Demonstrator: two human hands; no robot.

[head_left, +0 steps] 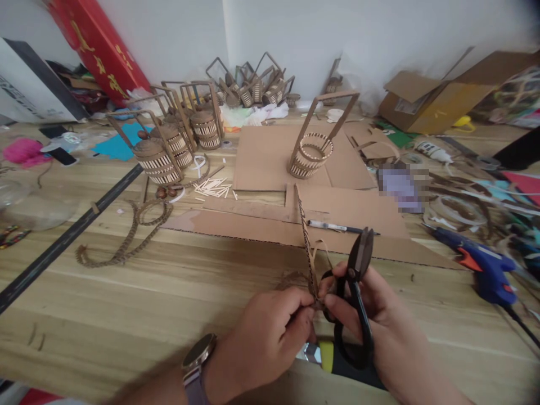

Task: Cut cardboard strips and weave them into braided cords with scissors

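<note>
A narrow corrugated cardboard strip (305, 236) rises from between my fingertips, its ridged edge toward me. My left hand (270, 332), with a watch (199, 353) on the wrist, pinches the strip's lower end. Black-handled scissors (352, 274) hang in my right hand (390, 329), blades pointing up and away from the strip. The thumb and forefinger of that hand also meet at the strip, close to my left fingertips. Below my hands lies a yellow and black utility knife (327, 355), partly covered. A thin curled strip (323, 247) loops just behind the fingers.
Flat cardboard (261, 152) carries a small handled basket (312, 157) and a pen (337, 226). More baskets (158, 160) stand at left, near small sticks (215, 187) and a coiled strip (126, 242). A blue glue gun (485, 264) and a cardboard box (442, 101) are at right.
</note>
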